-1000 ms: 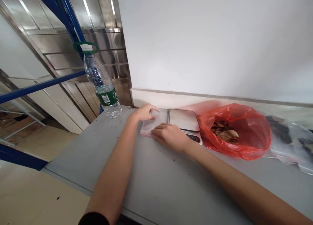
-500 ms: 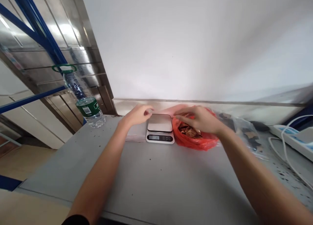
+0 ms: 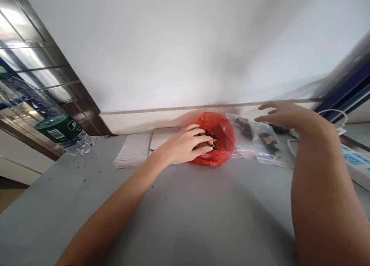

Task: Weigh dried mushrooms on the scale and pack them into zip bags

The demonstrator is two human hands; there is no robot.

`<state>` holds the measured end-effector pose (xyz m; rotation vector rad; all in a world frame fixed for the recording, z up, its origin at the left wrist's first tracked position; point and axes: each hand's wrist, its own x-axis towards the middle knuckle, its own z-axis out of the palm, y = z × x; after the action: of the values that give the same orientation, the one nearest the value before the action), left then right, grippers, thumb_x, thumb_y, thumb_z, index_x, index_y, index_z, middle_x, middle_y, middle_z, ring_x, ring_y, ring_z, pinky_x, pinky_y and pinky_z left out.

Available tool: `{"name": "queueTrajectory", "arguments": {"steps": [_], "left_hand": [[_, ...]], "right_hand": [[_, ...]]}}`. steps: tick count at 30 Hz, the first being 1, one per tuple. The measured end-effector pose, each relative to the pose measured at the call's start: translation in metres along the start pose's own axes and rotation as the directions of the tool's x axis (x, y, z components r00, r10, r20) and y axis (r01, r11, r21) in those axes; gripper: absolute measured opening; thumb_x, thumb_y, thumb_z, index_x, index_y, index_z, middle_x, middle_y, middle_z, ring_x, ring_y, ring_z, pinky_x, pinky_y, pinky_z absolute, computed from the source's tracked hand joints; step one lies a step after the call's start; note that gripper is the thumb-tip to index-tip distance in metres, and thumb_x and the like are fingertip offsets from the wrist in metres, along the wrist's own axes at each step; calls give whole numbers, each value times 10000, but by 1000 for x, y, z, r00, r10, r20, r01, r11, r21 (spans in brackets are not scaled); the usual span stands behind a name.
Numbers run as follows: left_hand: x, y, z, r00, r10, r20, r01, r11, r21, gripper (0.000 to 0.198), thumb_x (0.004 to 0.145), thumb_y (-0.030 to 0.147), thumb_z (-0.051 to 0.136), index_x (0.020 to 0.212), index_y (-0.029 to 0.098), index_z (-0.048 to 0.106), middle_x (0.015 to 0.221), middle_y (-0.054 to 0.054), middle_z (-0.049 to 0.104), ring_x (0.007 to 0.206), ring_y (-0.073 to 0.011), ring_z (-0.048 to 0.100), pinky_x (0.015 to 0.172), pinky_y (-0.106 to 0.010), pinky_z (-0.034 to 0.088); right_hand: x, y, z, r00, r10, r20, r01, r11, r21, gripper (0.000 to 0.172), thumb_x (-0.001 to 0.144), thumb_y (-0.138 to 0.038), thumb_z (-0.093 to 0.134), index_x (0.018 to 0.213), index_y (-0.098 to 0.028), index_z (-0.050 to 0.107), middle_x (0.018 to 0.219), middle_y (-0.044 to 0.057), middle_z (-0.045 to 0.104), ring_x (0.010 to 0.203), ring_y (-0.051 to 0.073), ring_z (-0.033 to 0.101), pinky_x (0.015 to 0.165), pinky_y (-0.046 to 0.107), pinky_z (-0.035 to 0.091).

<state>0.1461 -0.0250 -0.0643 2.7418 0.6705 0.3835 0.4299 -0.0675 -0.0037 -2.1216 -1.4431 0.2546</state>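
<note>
My left hand [image 3: 189, 144] reaches over the scale and into the mouth of a red plastic bag [image 3: 225, 142], fingers spread above dried brown pieces [image 3: 214, 143]. Whether its fingertips touch the pieces is hard to tell. The scale [image 3: 164, 137] is partly hidden under that hand and wrist. Over the clear zip bags with dark pieces [image 3: 268, 142] hovers my right hand [image 3: 285, 113], its fingers apart and nothing in them. A stack of flat clear bags [image 3: 133, 150] lies left of the scale.
A large water bottle [image 3: 65, 131] with a green label stands at the table's left edge. White power strips [image 3: 357, 160] and a white cable lie on the right. The white wall [image 3: 185, 50] rises behind the grey table [image 3: 185, 212].
The view has turned to the right. My left hand has moved from beside the scale to the red bag. My right hand has left the red bag and moved right, over the zip bags.
</note>
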Motion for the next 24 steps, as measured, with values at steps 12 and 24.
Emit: {"name": "queueTrajectory", "arguments": {"steps": [12,24], "left_hand": [[-1,-2,4,956,-233,177,211,968,136,511,1143,459,331,1341,242,748,1413,-76,703,1338,-291,591,1122,-400,446],[-2,1,-12,941,-233,-244,134,921,-365,535,1007,507,588,1444,197,601,1460,-124,664,1267,-287,653,1050,-375,513]], "right_hand": [[7,-11,15,908,367,203,-317,917,-243,564,708,2,626,1239,-170,703,1137,160,735,816,228,708,640,290,566],[-35,-67,-7,961,-134,240,118,990,77,290,870,-56,635,1032,-258,506,977,36,787,690,153,627,577,288,399]]}}
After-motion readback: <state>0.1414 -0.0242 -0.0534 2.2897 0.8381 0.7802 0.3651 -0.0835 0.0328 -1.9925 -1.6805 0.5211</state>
